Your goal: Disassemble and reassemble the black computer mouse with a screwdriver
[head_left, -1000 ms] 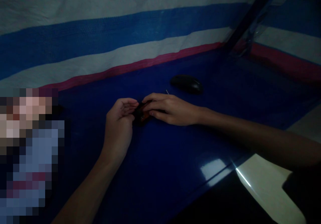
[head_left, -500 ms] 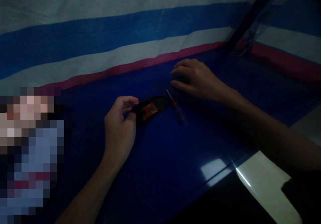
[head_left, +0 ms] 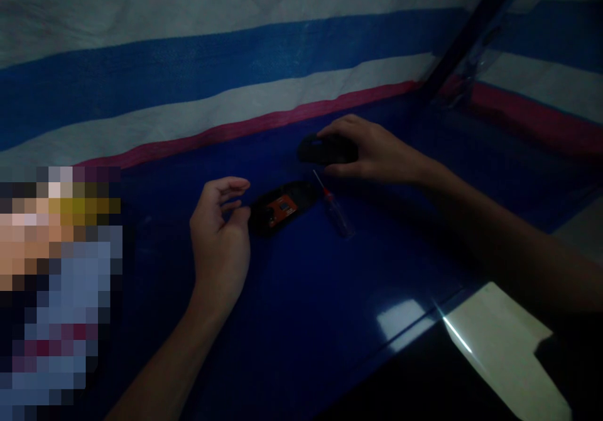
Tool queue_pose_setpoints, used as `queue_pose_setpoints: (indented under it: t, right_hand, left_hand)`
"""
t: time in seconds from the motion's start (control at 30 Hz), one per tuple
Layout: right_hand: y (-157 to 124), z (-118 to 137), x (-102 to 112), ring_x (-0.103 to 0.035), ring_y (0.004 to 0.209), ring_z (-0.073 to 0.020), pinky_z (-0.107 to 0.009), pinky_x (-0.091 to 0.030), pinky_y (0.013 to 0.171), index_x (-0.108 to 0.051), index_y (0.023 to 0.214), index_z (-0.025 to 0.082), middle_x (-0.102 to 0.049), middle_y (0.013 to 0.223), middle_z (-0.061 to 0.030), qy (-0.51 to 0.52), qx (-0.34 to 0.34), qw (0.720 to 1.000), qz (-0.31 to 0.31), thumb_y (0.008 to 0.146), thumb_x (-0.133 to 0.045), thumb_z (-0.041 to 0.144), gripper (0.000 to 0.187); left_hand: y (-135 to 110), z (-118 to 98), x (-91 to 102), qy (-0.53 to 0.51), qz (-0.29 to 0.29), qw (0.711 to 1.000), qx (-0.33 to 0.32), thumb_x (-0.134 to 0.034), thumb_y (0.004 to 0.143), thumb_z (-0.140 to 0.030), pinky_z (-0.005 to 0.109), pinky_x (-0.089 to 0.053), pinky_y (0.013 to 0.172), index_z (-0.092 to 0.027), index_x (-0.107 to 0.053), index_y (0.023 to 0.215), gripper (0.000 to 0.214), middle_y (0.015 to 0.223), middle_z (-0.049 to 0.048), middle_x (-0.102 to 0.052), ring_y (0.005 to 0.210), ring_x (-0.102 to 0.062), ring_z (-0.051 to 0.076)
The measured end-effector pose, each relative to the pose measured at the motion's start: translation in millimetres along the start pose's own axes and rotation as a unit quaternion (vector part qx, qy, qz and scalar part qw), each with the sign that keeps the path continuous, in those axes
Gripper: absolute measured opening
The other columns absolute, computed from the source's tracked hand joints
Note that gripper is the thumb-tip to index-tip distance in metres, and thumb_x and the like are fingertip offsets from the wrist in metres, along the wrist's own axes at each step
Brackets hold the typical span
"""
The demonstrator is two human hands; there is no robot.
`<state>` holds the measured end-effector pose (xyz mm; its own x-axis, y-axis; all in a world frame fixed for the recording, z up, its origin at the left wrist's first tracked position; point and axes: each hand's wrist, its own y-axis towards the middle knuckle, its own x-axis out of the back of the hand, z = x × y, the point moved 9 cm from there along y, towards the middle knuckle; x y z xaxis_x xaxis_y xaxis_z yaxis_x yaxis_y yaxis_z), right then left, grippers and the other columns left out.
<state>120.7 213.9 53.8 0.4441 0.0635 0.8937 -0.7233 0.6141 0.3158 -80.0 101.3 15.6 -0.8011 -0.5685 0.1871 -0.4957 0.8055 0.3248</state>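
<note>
Right hand (head_left: pixel 374 151) holding a dark mouse shell (head_left: pixel 325 149)

The left hand (head_left: pixel 219 220) curves half open over the blue counter (head_left: pixel 301 295), its grip holding nothing visible, just beside an opened mouse base (head_left: pixel 305 192) with an orange circuit board (head_left: pixel 284 207) — contact is unclear. Right of the base lies a clear-handled screwdriver (head_left: pixel 338 213). Farther off, the right grip pinches the shell's right end — thumb nearest. Striped sheeting (head_left: pixel 226 63) hangs behind.
</note>
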Motion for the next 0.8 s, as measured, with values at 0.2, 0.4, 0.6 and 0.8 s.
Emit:
queue_pose_setpoints:
  t: [0.2,0.4,0.6,0.8]
  right_hand:
    - [10.9,79.5,-28.5,-0.051,0.121,-0.0190,-0.035,-0.042,0.101,-0.054,0.122,0.015,-0.054,0.130,-0.0088,0.148,0.206,0.956,0.145,0.077,-0.064,0.015,0.046]
    - [15.6,78.6,-57.1,-0.051,0.122,-0.0178,-0.035,-0.041,0.102,-0.053,0.123,0.017,-0.051,0.131,-0.0091,0.172,0.203,0.936,0.232,0.075,-0.064,0.006,0.051]
    - [9.5,73.8,-64.0,-0.052,0.120,-0.0172,-0.034,-0.040,0.103,-0.050,0.129,0.014,-0.053,0.130,-0.0106,0.175,0.202,0.934,0.236,0.080,-0.066,0.014,0.051]
    - [8.3,82.1,-41.0,-0.054,0.116,-0.0168,-0.033,-0.044,0.097,-0.053,0.127,0.016,-0.059,0.126,-0.0079,0.180,0.226,0.945,0.152,0.081,-0.067,0.018,0.048]
  left_hand:
    - [3.8,-2.2,20.9,-0.055,-0.093,0.994,-0.029,-0.057,0.068,-0.006,0.029,-0.048,0.083,-0.023,-0.062,0.087,0.026,0.092,-0.0010,-0.067,0.090,-0.063,0.016]
    - [2.0,-7.0,17.7,-0.059,-0.083,0.994,-0.030,-0.057,0.070,-0.007,0.028,-0.048,0.083,-0.023,-0.061,0.086,0.024,0.090,-0.0017,-0.067,0.089,-0.064,0.015]
    - [1.3,-5.6,12.8,-0.063,-0.067,0.996,-0.017,-0.058,0.070,-0.006,0.028,-0.047,0.085,-0.022,-0.063,0.084,0.022,0.089,-0.0011,-0.066,0.088,-0.063,0.014]
    - [2.9,0.2,5.0,-0.063,-0.035,0.997,0.016,-0.063,0.075,-0.015,0.027,-0.048,0.085,-0.023,-0.064,0.088,0.015,0.093,-0.0008,-0.067,0.092,-0.063,0.015]
